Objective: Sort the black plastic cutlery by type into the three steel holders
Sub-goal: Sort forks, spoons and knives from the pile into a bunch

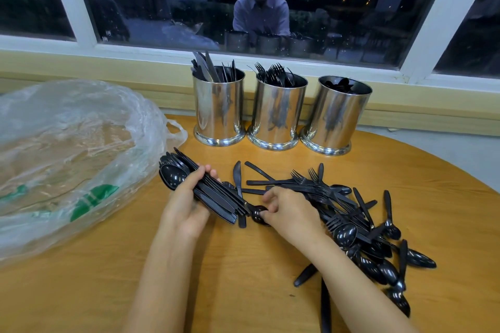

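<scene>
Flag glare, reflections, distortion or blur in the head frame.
Head view: wide-angle bowing of window frame and table edge; dark window glass mirrors the room; streaky reflections on steel holders; pinpoint glints on loose spoons; left hand and right hand sharp.

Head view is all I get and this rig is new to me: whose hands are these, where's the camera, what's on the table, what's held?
No machine here: a person works bare-handed, and the single camera sits on their head, looking forward and down. The left hand holds a bundle of spoons. The right hand pinches one dark piece, seemingly a spoon bowl, beside the loose pile on the wooden table. Behind stand three steel holders: knives in the left holder, forks in the middle holder, spoons in the right holder. A plastic bag lies at the left.
</scene>
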A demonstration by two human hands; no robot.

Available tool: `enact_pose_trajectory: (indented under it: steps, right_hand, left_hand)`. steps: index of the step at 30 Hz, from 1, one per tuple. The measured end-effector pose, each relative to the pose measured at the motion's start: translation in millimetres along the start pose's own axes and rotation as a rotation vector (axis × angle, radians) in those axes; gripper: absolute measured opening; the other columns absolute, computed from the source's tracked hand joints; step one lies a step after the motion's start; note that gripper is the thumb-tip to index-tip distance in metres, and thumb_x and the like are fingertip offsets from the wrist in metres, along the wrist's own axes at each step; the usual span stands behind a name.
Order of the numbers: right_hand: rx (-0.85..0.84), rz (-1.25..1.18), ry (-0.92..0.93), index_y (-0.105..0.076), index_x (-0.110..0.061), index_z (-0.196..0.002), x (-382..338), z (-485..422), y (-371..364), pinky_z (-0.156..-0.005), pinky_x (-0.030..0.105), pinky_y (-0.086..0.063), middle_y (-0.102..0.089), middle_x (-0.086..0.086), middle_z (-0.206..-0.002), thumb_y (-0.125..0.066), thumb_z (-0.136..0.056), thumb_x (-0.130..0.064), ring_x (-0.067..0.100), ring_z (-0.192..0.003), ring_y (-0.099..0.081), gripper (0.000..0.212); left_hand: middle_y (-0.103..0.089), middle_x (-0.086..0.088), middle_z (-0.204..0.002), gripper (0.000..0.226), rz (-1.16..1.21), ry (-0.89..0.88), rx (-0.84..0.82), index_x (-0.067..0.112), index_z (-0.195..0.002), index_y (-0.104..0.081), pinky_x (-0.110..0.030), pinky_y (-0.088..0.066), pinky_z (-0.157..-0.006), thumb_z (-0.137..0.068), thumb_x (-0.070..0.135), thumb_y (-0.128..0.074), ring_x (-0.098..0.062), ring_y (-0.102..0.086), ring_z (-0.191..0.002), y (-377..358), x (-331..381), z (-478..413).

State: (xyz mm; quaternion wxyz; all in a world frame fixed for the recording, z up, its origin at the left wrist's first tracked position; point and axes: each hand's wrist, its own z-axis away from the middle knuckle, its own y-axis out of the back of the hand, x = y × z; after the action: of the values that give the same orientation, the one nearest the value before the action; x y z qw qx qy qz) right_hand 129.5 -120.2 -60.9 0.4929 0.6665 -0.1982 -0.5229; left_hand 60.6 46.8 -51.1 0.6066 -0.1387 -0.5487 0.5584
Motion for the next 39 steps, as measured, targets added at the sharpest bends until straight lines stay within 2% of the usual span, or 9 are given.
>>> enact_pose_trajectory:
  steps: [4, 7, 12, 15, 19, 24, 33, 37, 39]
  right_hand:
    - [0.166, -0.074, -0.007, -0.066, -0.034, -0.097, 12.6, -0.4, 15.9, -0.067, 0.023, -0.049, -0.062, -0.019, -0.087, -0.061, -0.093, -0.025, 0.003, -0.086, -0.059, 0.011]
    - [0.273, -0.318, 0.067, -0.068, -0.029, -0.099, 20.4, -8.5, 31.8, -0.078, 0.029, -0.052, -0.064, -0.009, -0.099, -0.059, -0.094, -0.012, 0.010, -0.092, -0.061, 0.019]
    - [0.392, -0.609, 0.190, -0.065, -0.027, -0.092, 13.5, -17.4, 60.0, -0.076, 0.022, -0.050, -0.067, -0.012, -0.090, -0.063, -0.091, -0.006, 0.005, -0.084, -0.061, 0.021]
    - [0.409, -0.587, 0.273, -0.066, -0.032, -0.086, 9.3, -23.4, 67.9, -0.071, 0.017, -0.043, -0.064, -0.015, -0.087, -0.061, -0.092, -0.009, -0.002, -0.078, -0.056, 0.024]
    - [0.249, -0.437, 0.356, -0.068, -0.031, -0.086, 6.2, -28.1, 86.5, -0.067, 0.013, -0.040, -0.060, -0.013, -0.087, -0.061, -0.093, -0.012, 0.002, -0.072, -0.050, 0.022]
    - [-0.100, -0.337, 0.419, -0.066, -0.021, -0.090, -12.0, -38.9, 101.4, -0.062, 0.014, -0.047, -0.062, -0.001, -0.083, -0.069, -0.087, -0.013, 0.004, -0.070, -0.056, 0.009]
    - [-0.141, -0.293, 0.526, -0.069, -0.017, -0.082, -60.2, -69.8, 64.6, -0.061, 0.010, -0.042, -0.061, -0.007, -0.073, -0.077, -0.081, -0.013, -0.005, -0.058, -0.052, 0.009]
    - [-0.183, -0.317, 0.536, -0.073, -0.015, -0.085, -67.1, -72.0, 46.6, -0.070, 0.021, -0.052, -0.070, 0.001, -0.079, -0.077, -0.081, -0.014, 0.001, -0.065, -0.059, 0.006]
    - [-0.121, -0.367, 0.523, -0.075, -0.014, -0.094, -64.9, -69.9, 48.4, -0.070, 0.018, -0.052, -0.072, -0.003, -0.085, -0.073, -0.085, -0.017, -0.004, -0.063, -0.058, 0.010]
  left_hand:
    - [-0.066, -0.002, -0.075, 0.005, -0.030, 0.010, -0.016, 0.007, -0.094, -0.062, -0.028, -0.057, -0.069, -0.095, 0.007, -0.057, -0.011, -0.066, -0.066, -1.1, -1.7, 0.3]
    - [-0.068, -0.002, -0.073, 0.009, -0.055, 0.017, -0.017, 0.007, -0.087, -0.063, -0.030, -0.054, -0.076, -0.094, 0.006, -0.057, -0.012, -0.065, -0.069, -3.6, -3.8, 2.3]
    - [-0.066, -0.004, -0.078, 0.006, -0.121, 0.103, -0.071, 0.007, -0.090, -0.065, -0.032, -0.053, -0.082, -0.091, 0.011, -0.061, -0.014, -0.064, -0.074, -5.2, -10.3, 3.5]
    - [-0.066, -0.005, -0.082, 0.017, -0.160, 0.135, -0.094, 0.006, -0.094, -0.065, -0.034, -0.053, -0.086, -0.080, 0.016, -0.068, -0.016, -0.064, -0.077, -4.4, -13.1, 3.5]
    - [-0.070, -0.008, -0.082, 0.017, -0.164, 0.157, -0.036, 0.004, -0.090, -0.067, -0.038, -0.054, -0.081, -0.080, 0.017, -0.071, -0.018, -0.067, -0.077, -7.7, -18.0, 4.8]
    - [-0.073, -0.010, -0.083, 0.047, -0.198, 0.203, -0.019, 0.002, -0.103, -0.065, -0.039, -0.055, -0.076, -0.068, 0.032, -0.075, -0.019, -0.072, -0.076, -10.2, -24.1, 4.4]
    - [-0.070, -0.011, -0.096, 0.081, -0.280, 0.262, -0.157, 0.002, -0.114, -0.063, -0.040, -0.061, -0.075, -0.051, 0.051, -0.075, -0.021, -0.070, -0.081, -14.0, -31.7, 8.7]
    - [-0.070, -0.010, -0.090, 0.037, -0.374, 0.270, -0.202, 0.005, -0.094, -0.073, -0.039, -0.060, -0.075, -0.065, 0.027, -0.079, -0.019, -0.070, -0.076, -14.4, -29.4, 11.5]
    - [-0.068, -0.008, -0.086, 0.020, -0.311, 0.276, -0.219, 0.006, -0.091, -0.073, -0.037, -0.057, -0.074, -0.072, 0.013, -0.075, -0.018, -0.068, -0.073, -13.6, -26.8, 10.9]
